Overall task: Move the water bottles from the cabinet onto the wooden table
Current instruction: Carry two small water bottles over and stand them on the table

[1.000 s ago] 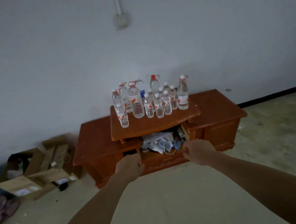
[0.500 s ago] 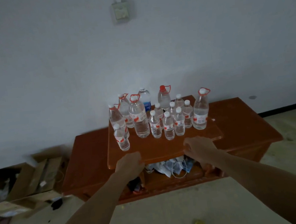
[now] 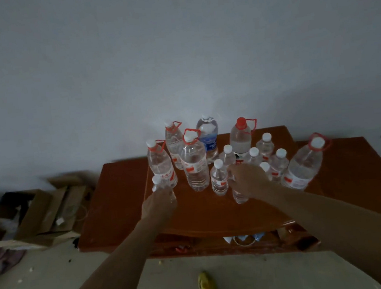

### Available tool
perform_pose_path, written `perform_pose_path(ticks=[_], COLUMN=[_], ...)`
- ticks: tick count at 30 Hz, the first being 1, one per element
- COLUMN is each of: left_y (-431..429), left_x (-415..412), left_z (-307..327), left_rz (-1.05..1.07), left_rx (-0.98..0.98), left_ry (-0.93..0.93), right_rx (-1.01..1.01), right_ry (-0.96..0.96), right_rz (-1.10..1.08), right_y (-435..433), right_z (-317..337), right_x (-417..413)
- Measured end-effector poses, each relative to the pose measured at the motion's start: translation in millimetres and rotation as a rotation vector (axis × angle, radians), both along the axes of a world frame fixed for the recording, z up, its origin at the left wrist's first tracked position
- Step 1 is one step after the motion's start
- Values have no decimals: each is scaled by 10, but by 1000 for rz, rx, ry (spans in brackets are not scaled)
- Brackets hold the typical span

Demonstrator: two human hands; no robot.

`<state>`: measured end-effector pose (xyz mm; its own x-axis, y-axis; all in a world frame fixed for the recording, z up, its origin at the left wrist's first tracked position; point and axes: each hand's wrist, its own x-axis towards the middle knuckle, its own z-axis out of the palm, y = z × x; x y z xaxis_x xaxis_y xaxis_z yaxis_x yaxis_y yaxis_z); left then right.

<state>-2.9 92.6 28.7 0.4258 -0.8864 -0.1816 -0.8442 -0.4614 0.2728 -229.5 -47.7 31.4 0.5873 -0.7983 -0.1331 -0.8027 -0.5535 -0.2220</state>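
the water bottles (image 3: 195,167) stand upright, crowded on the raised top of the reddish cabinet (image 3: 111,198), with cardboard boxes (image 3: 35,213) on the floor to its left and a yellow object (image 3: 206,285) on the floor in front. the left hand (image 3: 159,205) curls its fingers round the front-left bottle (image 3: 159,185), a red-handled bottle (image 3: 164,168) close behind it. the right hand (image 3: 250,181) grips a middle bottle (image 3: 240,196), only its base showing, a neighbour bottle (image 3: 219,180) just beside its fingers.
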Motion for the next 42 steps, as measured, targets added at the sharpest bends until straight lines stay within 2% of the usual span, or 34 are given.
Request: perform_pose_path(ticks=[4, 8, 13, 18, 23, 30, 36, 42], left_y=[-270, -536, -765, -796, -644, -3, 945, 2181], left_x=[439, 831, 1075, 1096, 1051, 948, 608, 194], left_z=[-204, -455, -753, -866, -902, -821, -579, -254], left_rz=[44, 37, -40, -57, -47, 120, 390, 721], left_rx=[23, 70, 180, 192, 148, 119, 48, -18], left_ry=[-79, -97, -35, -61, -35, 36, 110, 53], right_rx=[-22, -10, 59, 60, 44, 10, -39, -45], right_ry=[-10, 133, 253, 242, 187, 105, -39, -76], right_rz=[-100, -224, -253, -256, -70, 176, 541, 913], right_y=[-247, -474, -690, -689, -490, -366, 5, 887], right_z=[-193, -375, -571, -739, -845, -643, -535, -396], right_x=[459, 816, 1042, 1049, 975, 911, 1223, 1728])
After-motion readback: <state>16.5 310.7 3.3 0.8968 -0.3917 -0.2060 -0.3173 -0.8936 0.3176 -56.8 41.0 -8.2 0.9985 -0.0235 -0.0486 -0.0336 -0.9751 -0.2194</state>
